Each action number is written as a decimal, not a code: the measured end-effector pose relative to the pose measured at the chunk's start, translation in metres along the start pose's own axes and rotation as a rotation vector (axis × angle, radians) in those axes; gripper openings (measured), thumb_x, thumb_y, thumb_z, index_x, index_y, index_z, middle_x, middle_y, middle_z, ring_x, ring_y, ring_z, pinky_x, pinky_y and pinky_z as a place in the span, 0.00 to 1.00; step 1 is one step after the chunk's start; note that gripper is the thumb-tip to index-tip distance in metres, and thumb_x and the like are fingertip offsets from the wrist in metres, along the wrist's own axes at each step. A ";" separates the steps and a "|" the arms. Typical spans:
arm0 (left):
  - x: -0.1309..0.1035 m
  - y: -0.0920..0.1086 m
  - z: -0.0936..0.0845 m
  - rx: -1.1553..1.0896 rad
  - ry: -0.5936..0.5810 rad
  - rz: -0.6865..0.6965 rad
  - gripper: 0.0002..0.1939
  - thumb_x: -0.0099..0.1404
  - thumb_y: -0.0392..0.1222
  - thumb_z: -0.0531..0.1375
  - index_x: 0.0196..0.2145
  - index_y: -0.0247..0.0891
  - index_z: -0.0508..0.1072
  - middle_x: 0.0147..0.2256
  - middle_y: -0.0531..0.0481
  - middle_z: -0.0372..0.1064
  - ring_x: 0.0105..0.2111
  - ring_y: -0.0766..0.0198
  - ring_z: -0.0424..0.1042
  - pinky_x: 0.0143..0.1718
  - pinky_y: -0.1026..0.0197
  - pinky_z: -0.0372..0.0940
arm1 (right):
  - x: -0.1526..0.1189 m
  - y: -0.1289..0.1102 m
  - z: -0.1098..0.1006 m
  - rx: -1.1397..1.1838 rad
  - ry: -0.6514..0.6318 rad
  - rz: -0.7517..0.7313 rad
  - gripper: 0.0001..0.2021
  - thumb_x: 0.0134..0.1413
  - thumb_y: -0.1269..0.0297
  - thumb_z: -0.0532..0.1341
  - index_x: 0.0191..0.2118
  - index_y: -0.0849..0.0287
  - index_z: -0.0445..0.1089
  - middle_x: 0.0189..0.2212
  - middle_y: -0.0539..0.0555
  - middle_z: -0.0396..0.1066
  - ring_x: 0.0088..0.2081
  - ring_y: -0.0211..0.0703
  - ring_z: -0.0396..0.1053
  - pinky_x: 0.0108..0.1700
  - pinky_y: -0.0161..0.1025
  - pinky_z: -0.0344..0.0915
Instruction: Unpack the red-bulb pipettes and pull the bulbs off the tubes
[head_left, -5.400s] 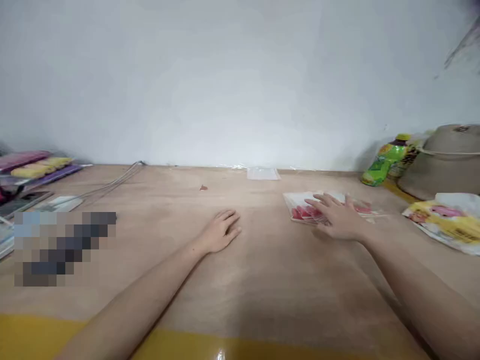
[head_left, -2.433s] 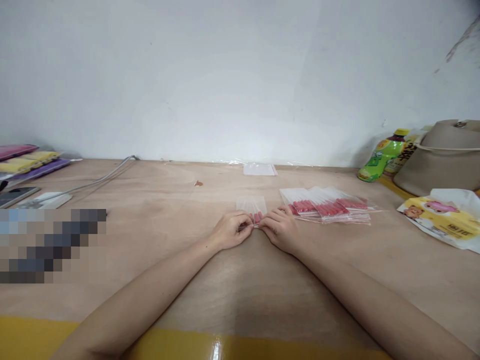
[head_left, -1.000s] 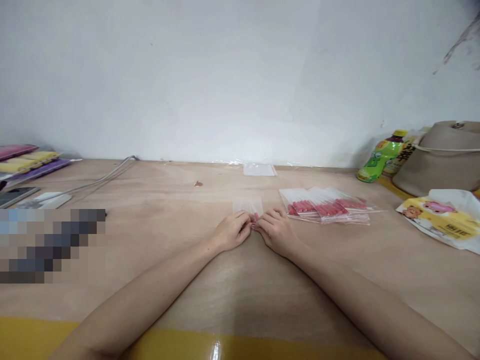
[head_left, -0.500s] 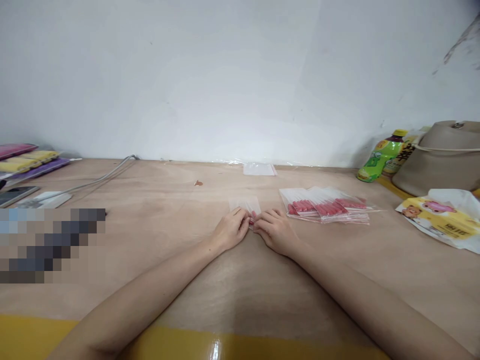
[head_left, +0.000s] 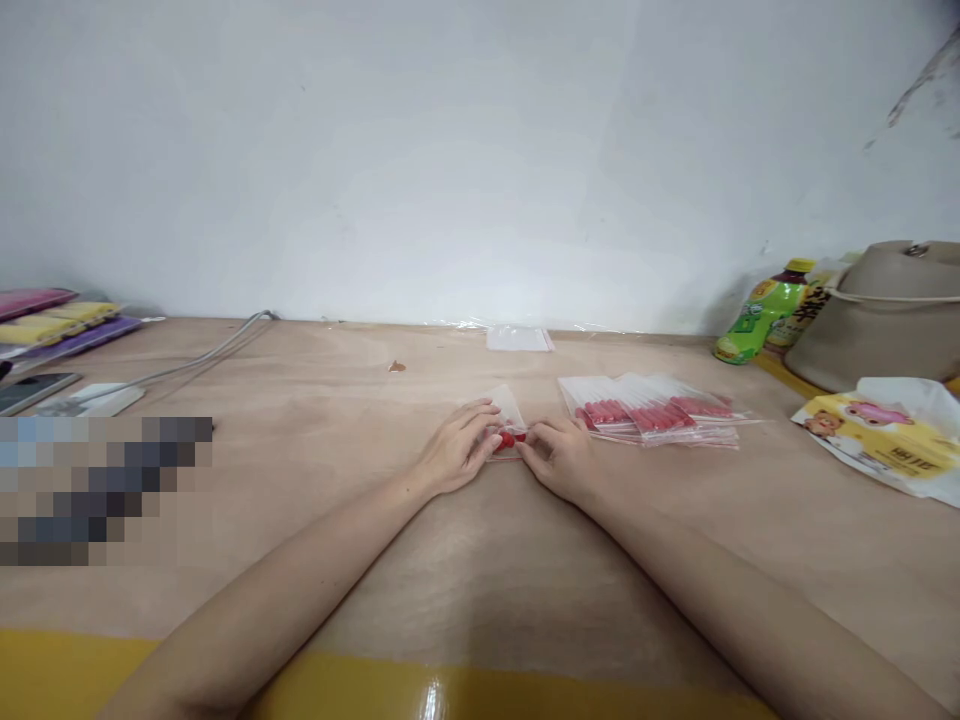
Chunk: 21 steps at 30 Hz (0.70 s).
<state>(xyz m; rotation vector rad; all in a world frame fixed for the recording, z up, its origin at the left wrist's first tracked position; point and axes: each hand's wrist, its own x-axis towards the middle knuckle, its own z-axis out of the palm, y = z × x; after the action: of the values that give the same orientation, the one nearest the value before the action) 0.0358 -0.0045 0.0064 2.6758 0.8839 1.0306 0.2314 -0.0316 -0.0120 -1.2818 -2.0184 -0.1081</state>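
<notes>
A small clear zip bag (head_left: pixel 505 404) lies on the table between my two hands, with a few red pieces (head_left: pixel 508 440) in its lower part; what exactly they are is too small to tell. My left hand (head_left: pixel 459 448) rests at the bag's left side, fingers stretched out and the thumb apart, touching its edge. At the other side my right hand (head_left: pixel 561 455) has its fingers bent in a pinch on the bag's right edge, by the red pieces. Just right of that hand lies a pile of similar filled bags (head_left: pixel 652 410) holding red sticks.
Flat white bags (head_left: pixel 519 340) lie by the wall. At right are a green drink bottle (head_left: pixel 763 312), a beige bucket-shaped bag (head_left: pixel 874 325) and a printed white-yellow packet (head_left: pixel 885 440). Packs of coloured items (head_left: pixel 60 325), a phone (head_left: pixel 37 392) and a grey cable (head_left: pixel 202 355) lie left.
My hands have moved slightly apart, baring the red pieces. My left fingers have straightened from a pinch. The bag's visible upper part looks narrower and sits a little further right.
</notes>
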 end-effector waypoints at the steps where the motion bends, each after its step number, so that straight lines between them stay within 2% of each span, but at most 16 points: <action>1: 0.000 0.000 -0.001 0.025 -0.062 -0.012 0.16 0.66 0.45 0.49 0.49 0.37 0.62 0.52 0.43 0.61 0.56 0.56 0.55 0.55 0.51 0.54 | 0.000 0.003 0.000 -0.008 0.011 0.030 0.05 0.51 0.65 0.57 0.31 0.55 0.70 0.31 0.51 0.70 0.36 0.42 0.65 0.41 0.40 0.55; 4: 0.002 0.000 -0.003 0.078 -0.195 -0.083 0.24 0.66 0.49 0.46 0.57 0.37 0.52 0.55 0.43 0.57 0.56 0.55 0.55 0.57 0.48 0.49 | 0.000 0.009 -0.001 -0.011 0.061 0.093 0.11 0.50 0.66 0.57 0.41 0.53 0.70 0.36 0.54 0.68 0.39 0.45 0.64 0.39 0.40 0.57; 7: 0.003 0.001 -0.005 0.095 -0.239 -0.075 0.24 0.66 0.51 0.46 0.56 0.38 0.52 0.53 0.44 0.59 0.53 0.56 0.58 0.58 0.46 0.44 | 0.000 0.010 -0.001 -0.076 0.094 0.155 0.09 0.49 0.67 0.57 0.37 0.57 0.71 0.33 0.56 0.66 0.36 0.46 0.62 0.37 0.41 0.56; 9: 0.003 0.003 -0.007 0.089 -0.232 -0.049 0.22 0.66 0.50 0.47 0.54 0.39 0.56 0.49 0.45 0.63 0.50 0.57 0.61 0.58 0.47 0.44 | 0.001 0.008 -0.002 -0.126 0.071 0.181 0.08 0.49 0.69 0.56 0.34 0.57 0.72 0.30 0.56 0.65 0.35 0.46 0.61 0.36 0.41 0.54; 11: 0.002 0.005 -0.009 0.079 -0.201 -0.032 0.18 0.66 0.49 0.47 0.50 0.39 0.60 0.42 0.46 0.67 0.44 0.59 0.65 0.55 0.49 0.50 | 0.001 0.004 -0.005 -0.145 0.025 0.189 0.07 0.49 0.70 0.56 0.32 0.57 0.71 0.28 0.54 0.66 0.34 0.45 0.61 0.36 0.40 0.51; 14: 0.000 0.005 -0.010 0.095 -0.117 -0.030 0.15 0.65 0.48 0.49 0.44 0.38 0.66 0.35 0.46 0.68 0.39 0.58 0.65 0.49 0.52 0.57 | 0.003 -0.001 -0.009 -0.132 -0.035 0.187 0.07 0.51 0.70 0.55 0.30 0.56 0.69 0.27 0.52 0.68 0.35 0.43 0.61 0.36 0.39 0.47; 17: -0.001 0.001 -0.008 0.122 -0.065 -0.041 0.20 0.61 0.50 0.53 0.47 0.36 0.65 0.45 0.43 0.65 0.47 0.55 0.62 0.51 0.52 0.56 | 0.004 -0.003 -0.012 -0.127 -0.058 0.179 0.08 0.52 0.69 0.54 0.27 0.57 0.68 0.28 0.51 0.69 0.36 0.42 0.62 0.35 0.39 0.44; 19: -0.002 -0.002 -0.005 0.121 -0.102 -0.058 0.27 0.59 0.52 0.55 0.53 0.37 0.60 0.52 0.42 0.59 0.52 0.53 0.58 0.53 0.51 0.53 | 0.004 -0.003 -0.013 -0.110 -0.087 0.172 0.08 0.52 0.69 0.54 0.25 0.57 0.66 0.26 0.50 0.69 0.34 0.41 0.62 0.34 0.38 0.44; 21: -0.002 -0.004 -0.003 0.113 -0.163 -0.083 0.29 0.59 0.53 0.55 0.54 0.37 0.58 0.54 0.42 0.57 0.54 0.53 0.57 0.54 0.51 0.53 | 0.005 -0.002 -0.012 -0.084 -0.110 0.162 0.08 0.52 0.69 0.54 0.24 0.58 0.65 0.24 0.48 0.68 0.32 0.39 0.62 0.33 0.37 0.44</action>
<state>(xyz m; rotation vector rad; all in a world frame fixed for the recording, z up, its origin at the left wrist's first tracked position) 0.0306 -0.0021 0.0062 2.7401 1.0379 0.7539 0.2354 -0.0342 0.0002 -1.5294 -2.0108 -0.0465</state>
